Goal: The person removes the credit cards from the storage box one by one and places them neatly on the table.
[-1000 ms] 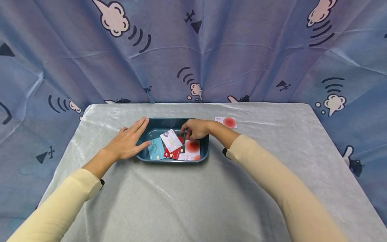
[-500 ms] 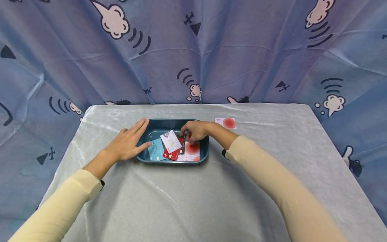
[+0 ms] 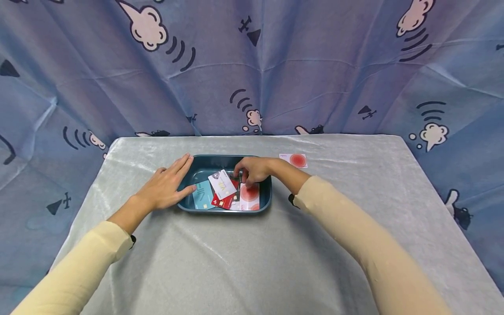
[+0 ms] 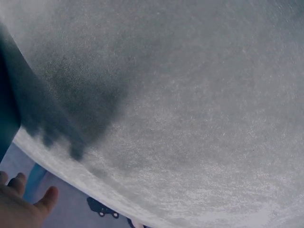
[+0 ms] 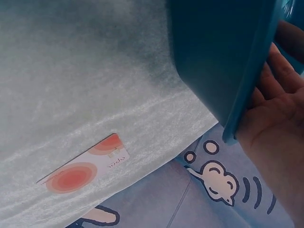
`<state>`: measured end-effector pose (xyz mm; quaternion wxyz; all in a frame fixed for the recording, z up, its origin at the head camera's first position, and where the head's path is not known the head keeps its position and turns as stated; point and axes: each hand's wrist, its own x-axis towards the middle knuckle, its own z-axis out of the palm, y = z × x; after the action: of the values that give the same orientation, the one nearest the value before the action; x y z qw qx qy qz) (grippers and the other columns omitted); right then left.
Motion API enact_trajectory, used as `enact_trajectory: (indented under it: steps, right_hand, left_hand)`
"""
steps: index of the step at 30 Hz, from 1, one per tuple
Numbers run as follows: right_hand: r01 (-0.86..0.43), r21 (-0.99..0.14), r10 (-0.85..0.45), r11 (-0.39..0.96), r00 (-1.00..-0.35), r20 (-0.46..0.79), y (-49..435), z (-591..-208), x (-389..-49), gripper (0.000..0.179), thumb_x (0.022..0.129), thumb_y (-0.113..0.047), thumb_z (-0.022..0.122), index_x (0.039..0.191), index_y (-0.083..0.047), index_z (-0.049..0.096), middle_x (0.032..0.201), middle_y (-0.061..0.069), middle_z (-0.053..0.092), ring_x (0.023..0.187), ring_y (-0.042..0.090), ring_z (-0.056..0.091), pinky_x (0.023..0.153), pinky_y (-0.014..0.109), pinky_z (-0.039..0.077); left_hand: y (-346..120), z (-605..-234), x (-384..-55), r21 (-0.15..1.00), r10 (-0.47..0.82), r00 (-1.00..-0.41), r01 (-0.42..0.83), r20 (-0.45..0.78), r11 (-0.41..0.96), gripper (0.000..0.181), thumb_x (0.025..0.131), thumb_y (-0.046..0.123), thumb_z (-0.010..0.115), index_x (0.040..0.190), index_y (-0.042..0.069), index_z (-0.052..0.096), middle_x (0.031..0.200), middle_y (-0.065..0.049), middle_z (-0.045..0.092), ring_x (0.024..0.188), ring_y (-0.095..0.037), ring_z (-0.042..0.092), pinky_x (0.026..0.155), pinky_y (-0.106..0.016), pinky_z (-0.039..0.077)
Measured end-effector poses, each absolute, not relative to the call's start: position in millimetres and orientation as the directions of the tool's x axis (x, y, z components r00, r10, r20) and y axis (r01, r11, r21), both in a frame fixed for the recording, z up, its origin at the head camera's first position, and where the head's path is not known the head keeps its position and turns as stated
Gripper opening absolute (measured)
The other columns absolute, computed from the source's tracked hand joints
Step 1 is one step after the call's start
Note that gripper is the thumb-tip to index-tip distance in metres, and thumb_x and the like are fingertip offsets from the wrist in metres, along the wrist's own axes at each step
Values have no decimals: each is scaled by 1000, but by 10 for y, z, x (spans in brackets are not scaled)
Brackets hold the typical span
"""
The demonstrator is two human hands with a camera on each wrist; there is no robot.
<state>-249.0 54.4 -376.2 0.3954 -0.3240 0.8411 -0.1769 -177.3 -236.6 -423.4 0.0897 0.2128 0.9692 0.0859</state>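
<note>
A dark teal plastic tray [image 3: 224,211] holds several cards. Among them are a light blue card [image 3: 203,195], a white VIP card [image 3: 222,183] lying over a red card [image 3: 224,201], and a white card with red circles [image 3: 250,199]. My left hand [image 3: 165,183] rests at the tray's left side, fingers extended along the rim and thumb over the edge. Over the right rim, my right hand [image 3: 253,169] reaches in, index finger and thumb bent down among the cards, near a dark card. Whether it pinches one is hidden; in the right wrist view the tray wall covers the fingertips.
Another white card with red circles [image 5: 71,178] lies on the table behind and right of the tray. Grey velvety cloth [image 3: 220,262] covers the table. A patterned blue curtain [image 3: 307,78] hangs along the table's back edge.
The head view has shifted very slightly. Both hands, the tray and the cards keep practically the same positions.
</note>
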Motion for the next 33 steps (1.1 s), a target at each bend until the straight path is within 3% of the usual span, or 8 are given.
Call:
enact_trajectory:
  steps: [6,14,33]
  right_hand:
    - [-444,-548,-705,709,-483,-520,522,-3740,-2501,41,89,4,64,130,1,61,96,10,60,83,18,55,70,23,48]
    - [-468,-543,-716,697,-496,-491,476,-3669,-2456,27,86,12,63,108,2,74,86,7,60,84,17,53,73,23,45]
    - [-521,-560,-764,644,-478,-435,576,-3471,-2460,27,82,17,48,88,-3,65,76,5,54,72,17,53,62,24,47]
  left_hand:
    - [-2369,-4237,-1775,206,429,-893,399,-133,894,87,99,54,48,161,10,5,167,-11,6,150,-35,18,108,-68,26]
    - [-2368,-4233,-1780,206,431,-893,400,-131,893,87,99,54,48,161,10,5,167,-11,5,150,-35,18,108,-68,26]
    - [-2363,-4227,-1762,199,433,-891,404,-135,893,87,99,55,47,161,9,6,167,-11,6,150,-36,19,108,-67,26]
